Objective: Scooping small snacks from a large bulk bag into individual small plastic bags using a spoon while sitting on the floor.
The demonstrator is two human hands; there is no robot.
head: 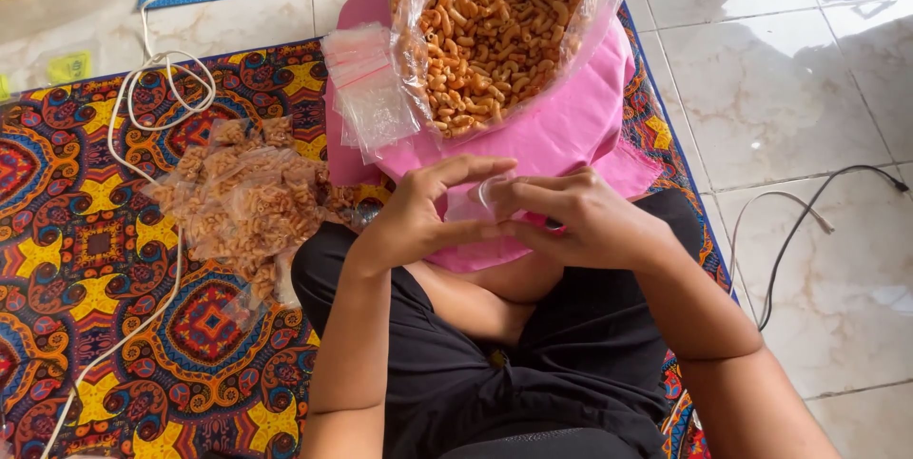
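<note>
Between both hands [504, 216], small clear bag [473, 204].

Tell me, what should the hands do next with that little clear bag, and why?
Probably pull the little clear bag open at its mouth. The left hand and the right hand both pinch it, and it looks empty and flat. The big bag of orange snacks sits open just ahead, and the filled small packets lie at the left.

Both hands, left hand [418, 216] and right hand [580, 221], pinch a small clear bag [478, 202].
</note>
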